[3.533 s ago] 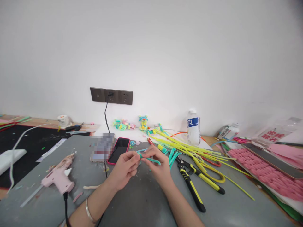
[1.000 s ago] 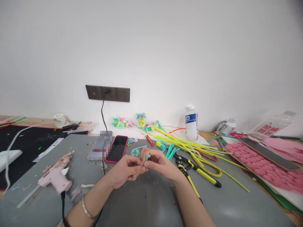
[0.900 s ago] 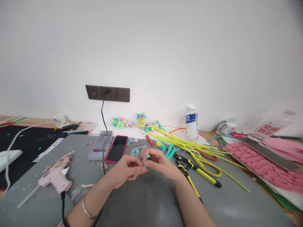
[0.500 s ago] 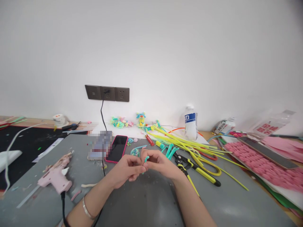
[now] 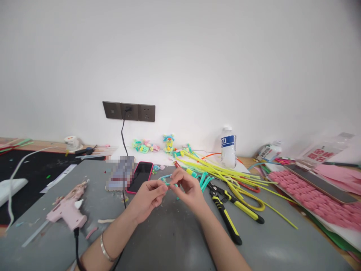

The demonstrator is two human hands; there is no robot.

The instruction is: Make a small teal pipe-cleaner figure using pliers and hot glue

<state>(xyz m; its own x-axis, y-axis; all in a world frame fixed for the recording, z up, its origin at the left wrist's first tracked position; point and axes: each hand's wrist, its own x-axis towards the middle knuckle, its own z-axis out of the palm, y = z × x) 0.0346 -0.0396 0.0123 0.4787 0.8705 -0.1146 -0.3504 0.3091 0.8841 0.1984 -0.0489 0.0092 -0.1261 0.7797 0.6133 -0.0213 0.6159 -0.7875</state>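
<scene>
Between my two hands, over the grey mat, is a short teal pipe cleaner (image 5: 168, 184), bent and partly hidden by fingers. My left hand (image 5: 150, 198) pinches its left end with thumb and forefinger. Thumb and fingertips of my right hand (image 5: 188, 188) close on the right end. Just behind the hands lies a small light-blue piece (image 5: 165, 177), partly covered. To the right of my right hand are several teal pipe cleaners (image 5: 203, 180) and yellow-handled pliers (image 5: 225, 195), their handles spread apart.
A pink glue gun (image 5: 67, 212) with a black cord lies left on the mat (image 5: 169, 241). Two phones, one pink-edged (image 5: 140, 177), lie behind my left hand. Long yellow pipe cleaners (image 5: 225, 171), a bottle (image 5: 228, 148) and small coloured figures (image 5: 169, 143) stand or lie farther back.
My right hand has turned and lifted slightly, its fingers now higher. The teal pipe cleaner, upright before, now lies more sideways between both hands. More of the pliers shows.
</scene>
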